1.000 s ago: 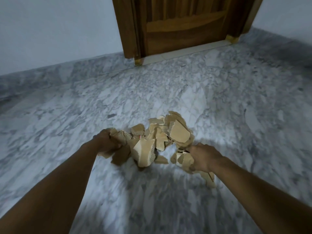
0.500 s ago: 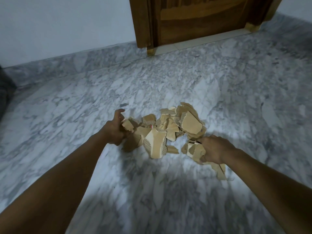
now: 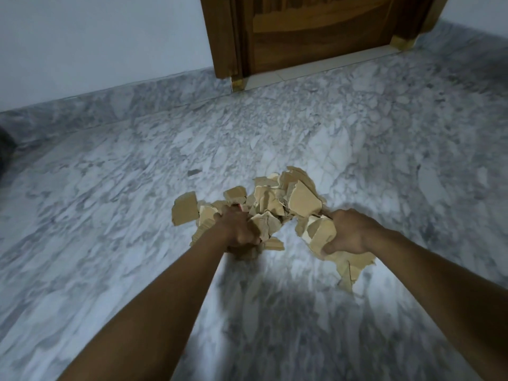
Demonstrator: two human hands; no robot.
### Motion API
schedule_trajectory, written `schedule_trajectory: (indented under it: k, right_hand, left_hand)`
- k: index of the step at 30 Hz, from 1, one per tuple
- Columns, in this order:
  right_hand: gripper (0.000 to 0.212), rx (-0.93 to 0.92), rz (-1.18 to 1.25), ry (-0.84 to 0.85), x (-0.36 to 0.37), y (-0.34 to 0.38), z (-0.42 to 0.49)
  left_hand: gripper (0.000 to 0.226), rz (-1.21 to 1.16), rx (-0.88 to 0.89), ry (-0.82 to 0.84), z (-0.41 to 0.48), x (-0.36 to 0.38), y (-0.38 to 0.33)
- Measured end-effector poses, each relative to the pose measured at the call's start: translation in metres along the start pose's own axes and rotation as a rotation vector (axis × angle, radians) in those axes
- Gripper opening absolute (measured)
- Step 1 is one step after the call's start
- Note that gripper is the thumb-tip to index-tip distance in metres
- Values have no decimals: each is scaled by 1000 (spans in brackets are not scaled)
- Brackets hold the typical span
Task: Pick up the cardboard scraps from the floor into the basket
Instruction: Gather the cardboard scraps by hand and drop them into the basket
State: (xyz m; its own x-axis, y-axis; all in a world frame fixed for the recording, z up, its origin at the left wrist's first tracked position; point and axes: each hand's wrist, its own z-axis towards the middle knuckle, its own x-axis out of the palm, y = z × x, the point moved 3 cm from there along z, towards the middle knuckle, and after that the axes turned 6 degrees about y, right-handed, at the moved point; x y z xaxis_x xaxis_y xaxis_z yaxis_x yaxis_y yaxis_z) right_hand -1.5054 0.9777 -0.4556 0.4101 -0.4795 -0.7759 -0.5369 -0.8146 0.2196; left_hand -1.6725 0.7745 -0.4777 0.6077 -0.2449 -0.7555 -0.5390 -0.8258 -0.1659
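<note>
Many cardboard scraps (image 3: 299, 199) lie heaped on the marble floor (image 3: 110, 215). The left hand (image 3: 239, 229) clenches pieces at the heap's near edge; the right hand (image 3: 350, 233) grips a wad at its right. A red speck (image 3: 239, 207) by the left hand is too small to read.

- No text, label, brand, number or sign can be read anywhere in the view.
- A small red patch (image 3: 240, 207) shows among the torn tan cardboard scraps (image 3: 302, 200). It is too small and blurred to tell whether it is print.
</note>
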Motion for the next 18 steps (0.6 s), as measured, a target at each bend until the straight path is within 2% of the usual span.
schedule_trajectory:
  k: [4, 7, 9, 12, 14, 16, 18]
  right_hand:
    - [73, 14, 179, 0, 2, -21, 8]
    - [56, -16, 384, -38, -13, -24, 8]
    - [53, -38, 567, -115, -30, -23, 13]
    - [61, -31, 762, -188, -56, -16, 25]
    - [74, -14, 758, -167, -59, -6, 38]
    - [74, 7, 655, -98, -51, 7, 50]
    - [86, 58, 495, -68, -33, 17, 62]
  left_hand:
    - [88, -43, -43, -97, 3, 10, 4]
    - [84, -124, -14, -139, 2, 9, 11]
    - [84, -202, -13, -169, 0, 9, 10]
    - [98, -214, -17, -205, -1, 10, 9]
    - [102, -203, 4, -223, -3, 11, 8]
    - [93, -204, 44, -246, -3, 11, 7]
    - [81, -182, 75, -282, -3, 14, 8]
